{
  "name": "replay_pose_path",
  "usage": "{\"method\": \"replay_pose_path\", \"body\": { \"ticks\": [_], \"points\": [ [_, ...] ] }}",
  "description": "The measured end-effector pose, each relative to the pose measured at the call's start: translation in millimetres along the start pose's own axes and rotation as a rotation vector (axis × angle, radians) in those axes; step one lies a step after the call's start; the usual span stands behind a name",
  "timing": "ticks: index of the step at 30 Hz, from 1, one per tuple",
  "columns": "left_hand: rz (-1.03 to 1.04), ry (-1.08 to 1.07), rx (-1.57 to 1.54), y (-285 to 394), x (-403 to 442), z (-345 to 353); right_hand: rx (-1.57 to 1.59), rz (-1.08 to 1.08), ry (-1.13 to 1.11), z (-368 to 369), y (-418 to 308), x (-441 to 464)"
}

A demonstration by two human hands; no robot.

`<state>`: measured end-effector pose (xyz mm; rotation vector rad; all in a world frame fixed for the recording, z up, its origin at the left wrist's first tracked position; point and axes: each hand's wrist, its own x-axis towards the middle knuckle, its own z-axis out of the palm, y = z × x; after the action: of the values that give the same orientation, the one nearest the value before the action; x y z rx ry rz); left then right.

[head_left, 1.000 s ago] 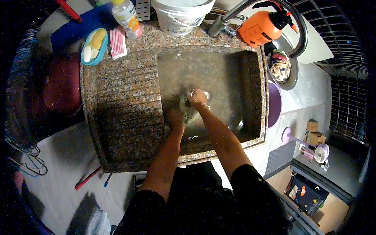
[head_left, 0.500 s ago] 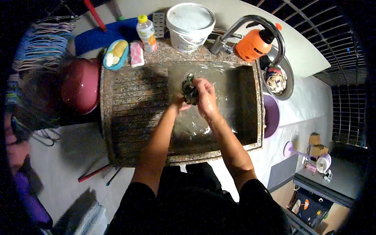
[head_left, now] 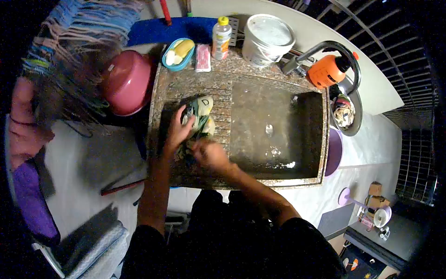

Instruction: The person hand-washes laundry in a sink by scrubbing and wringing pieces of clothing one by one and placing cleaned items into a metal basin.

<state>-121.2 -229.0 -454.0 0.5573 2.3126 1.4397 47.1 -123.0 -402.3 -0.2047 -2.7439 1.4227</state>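
Note:
A wet patterned cloth, green and cream with a dark letter on it, lies on the ribbed stone washboard left of the water-filled basin. My left hand rests at the cloth's left edge, thumb and fingers apart. My right hand is over the cloth's lower part, its fingers curled and blurred by motion; whether they grip the fabric cannot be made out.
Along the back ledge stand a blue soap dish, a pink-and-white packet, a bottle, a white bucket, a curved faucet and an orange sprayer. A metal bowl holds clothes; a red basin is left.
Both hands have moved from the water to the washboard on the left, and the cloth is now there, spread out more. The camera view has shifted left.

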Motion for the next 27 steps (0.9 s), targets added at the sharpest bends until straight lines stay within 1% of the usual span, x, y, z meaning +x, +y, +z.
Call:
{"method": "replay_pose_path", "body": {
  "ticks": [1, 2, 3, 4, 5, 6, 7, 9, 10, 11, 12, 13, 14, 15, 17, 18, 20, 21, 22, 23, 25, 26, 27],
  "points": [
    [0.098, 0.109, 0.296, -13.9, -21.1, -1.6, -0.019, 0.229, 0.166, -5.2, 8.8, 17.1],
    [0.089, 0.117, 0.47, -6.9, -46.6, -2.6, 0.043, 0.101, 0.42, -20.9, 18.2, 39.9],
    [0.081, 0.119, 0.644, 4.5, -71.5, 2.8, 0.003, 0.231, 0.453, -26.7, 20.2, 65.8],
    [0.169, 0.17, 0.676, 4.7, -87.7, 13.2, -0.196, 0.338, 0.389, -21.3, 33.9, 91.6],
    [0.07, 0.165, 0.694, 18.0, -94.2, 22.4, -0.17, 0.458, 0.317, -11.6, 40.4, 116.0],
    [-0.029, 0.157, 0.714, 31.1, -100.6, 31.6, -0.293, 0.547, 0.263, -5.0, 30.9, 134.3],
    [-0.026, 0.184, 0.648, 17.5, -102.2, 41.4, -0.301, 0.555, 0.175, -3.3, 24.8, 145.4],
    [-0.06, 0.183, 0.682, -1.6, -108.5, 46.4, -0.347, 0.385, 0.176, 26.1, 64.3, 161.0],
    [-0.071, 0.198, 0.695, 1.9, -103.6, 42.7, -0.335, 0.293, 0.142, 17.1, 47.4, 157.1],
    [-0.091, 0.205, 0.559, 7.1, -107.4, 37.7, -0.324, 0.205, 0.102, 5.7, 30.4, 137.8],
    [-0.105, 0.217, 0.42, 31.1, -108.3, 25.2, -0.316, 0.114, 0.065, -5.1, 11.8, 116.1],
    [-0.063, 0.261, 0.47, 19.1, -107.7, 33.0, -0.376, -0.078, 0.203, -3.6, 0.4, 85.1],
    [-0.023, 0.306, 0.523, 6.8, -107.0, 40.9, -0.467, -0.194, 0.23, 15.3, 18.2, 55.7],
    [0.015, 0.354, 0.577, -5.4, -106.2, 48.8, -0.363, -0.069, 0.168, 33.1, 26.6, 27.1],
    [0.137, 0.393, 0.429, -23.5, -109.5, 45.4, -0.143, 0.015, 0.12, 59.3, 49.8, 22.3],
    [0.103, 0.368, 0.503, -16.3, -106.2, 44.5, -0.026, -0.014, 0.131, 71.0, 65.8, 30.0],
    [0.019, 0.312, 0.653, 6.7, -103.3, 45.9, -0.305, -0.116, 0.273, 65.0, 58.3, 75.0],
    [0.01, 0.259, 0.666, 5.4, -110.0, 49.1, -0.446, -0.152, 0.356, 61.1, 52.8, 98.2],
    [0.004, 0.216, 0.679, 3.9, -114.7, 51.3, -0.344, 0.21, 0.081, 56.9, 71.5, 132.7],
    [0.009, 0.186, 0.697, 4.3, -110.1, 51.5, -0.475, -0.011, 0.428, 77.4, 106.0, 163.1],
    [0.024, 0.154, 0.829, -3.4, -107.9, 59.6, -0.44, 0.205, 0.18, 73.8, 97.5, 187.4],
    [0.017, 0.166, 0.849, -10.7, -103.7, 64.2, -0.335, 0.195, 0.15, 67.4, 93.3, 187.8],
    [-0.007, 0.128, 0.892, 16.4, -99.8, 48.3, -0.229, 0.194, 0.119, 61.8, 88.1, 176.7]
  ]
}}
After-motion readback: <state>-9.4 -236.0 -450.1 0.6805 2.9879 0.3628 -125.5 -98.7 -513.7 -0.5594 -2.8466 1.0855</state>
